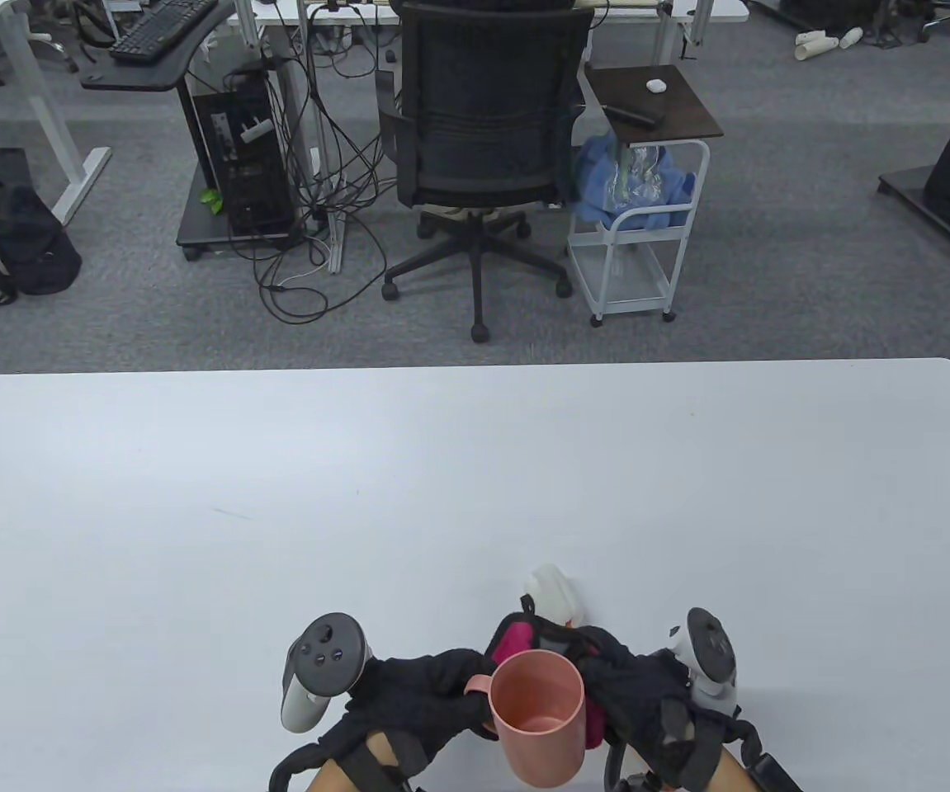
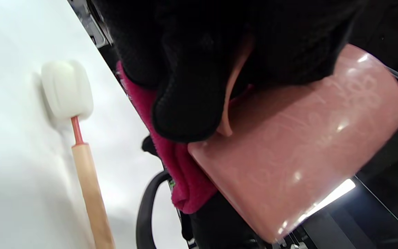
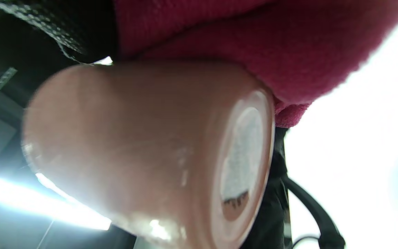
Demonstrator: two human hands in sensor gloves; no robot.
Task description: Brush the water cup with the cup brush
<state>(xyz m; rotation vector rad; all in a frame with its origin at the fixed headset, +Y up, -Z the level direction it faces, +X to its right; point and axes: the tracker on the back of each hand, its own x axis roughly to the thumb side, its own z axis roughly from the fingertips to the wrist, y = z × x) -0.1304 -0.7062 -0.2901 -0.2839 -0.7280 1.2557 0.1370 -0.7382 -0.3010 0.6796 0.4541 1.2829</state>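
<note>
A pink plastic water cup point(image 1: 539, 709) is held above the table's near edge, mouth up. My left hand point(image 1: 475, 689) grips it by the handle; its gloved fingers point(image 2: 188, 86) wrap the handle in the left wrist view, against the cup point(image 2: 306, 138). My right hand point(image 1: 598, 668) holds a magenta cloth point(image 1: 516, 639) against the cup's far and right side. The right wrist view shows the cup's base point(image 3: 244, 159) with the cloth point(image 3: 254, 45) above it. The cup brush point(image 2: 67, 90), with a white sponge head and wooden handle, lies on the table just beyond the hands point(image 1: 549, 587), untouched.
The white table point(image 1: 475, 495) stretches far and wide beyond the hands. Past its far edge stand an office chair point(image 1: 483, 148), a small white cart point(image 1: 640, 206) and a computer tower with cables point(image 1: 243, 157).
</note>
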